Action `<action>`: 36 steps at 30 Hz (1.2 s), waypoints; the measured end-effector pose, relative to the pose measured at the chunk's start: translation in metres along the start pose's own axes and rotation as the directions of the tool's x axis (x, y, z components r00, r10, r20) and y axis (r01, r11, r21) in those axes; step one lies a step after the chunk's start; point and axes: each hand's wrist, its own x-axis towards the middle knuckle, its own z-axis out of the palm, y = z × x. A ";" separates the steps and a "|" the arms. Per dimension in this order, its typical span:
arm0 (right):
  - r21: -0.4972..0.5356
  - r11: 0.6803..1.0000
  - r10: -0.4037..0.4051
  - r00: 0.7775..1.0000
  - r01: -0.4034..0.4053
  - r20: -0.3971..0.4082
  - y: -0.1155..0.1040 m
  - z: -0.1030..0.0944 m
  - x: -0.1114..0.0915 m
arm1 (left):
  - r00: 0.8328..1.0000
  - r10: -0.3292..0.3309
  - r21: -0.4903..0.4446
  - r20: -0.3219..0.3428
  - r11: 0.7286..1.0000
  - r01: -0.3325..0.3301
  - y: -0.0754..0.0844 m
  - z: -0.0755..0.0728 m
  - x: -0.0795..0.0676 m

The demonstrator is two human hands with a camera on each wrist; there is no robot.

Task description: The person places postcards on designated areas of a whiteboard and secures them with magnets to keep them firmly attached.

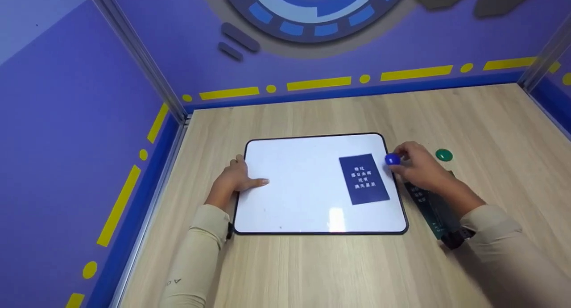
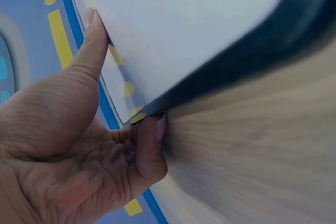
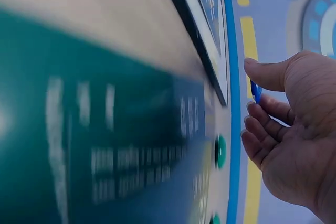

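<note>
A whiteboard [image 1: 294, 187] with a dark frame lies on the wooden table. At its left edge my left hand [image 1: 232, 176] grips it, thumb laid over the white surface and fingers curled at the frame, as the left wrist view shows. My right hand [image 1: 418, 166] pinches a round blue magnet [image 1: 392, 159] between thumb and fingers, over the board's right edge. Just left of that magnet, a dark blue card [image 1: 357, 196] with white writing lies on the board. Beneath the right wrist is a dark green card [image 3: 68, 51] with pale writing, partly hidden by the arm in the head view.
A round green magnet [image 1: 444, 155] sits on the table right of my right hand. Another green piece [image 3: 214, 219] shows at the bottom of the right wrist view. Blue-purple panels [image 1: 312, 67] with yellow marks stand behind and beside the table [image 1: 312, 272].
</note>
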 end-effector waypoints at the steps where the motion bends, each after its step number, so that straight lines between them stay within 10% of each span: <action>1: 0.003 1.000 -0.004 1.000 0.004 0.008 -0.003 0.004 0.002 | 1.000 -0.002 -0.004 0.003 1.000 0.002 0.000 0.000 0.000; 36: -0.068 0.997 -0.034 0.995 0.040 0.099 -0.028 0.051 0.046 | 0.999 -0.028 -0.030 0.041 0.999 0.029 -0.002 -0.004 0.001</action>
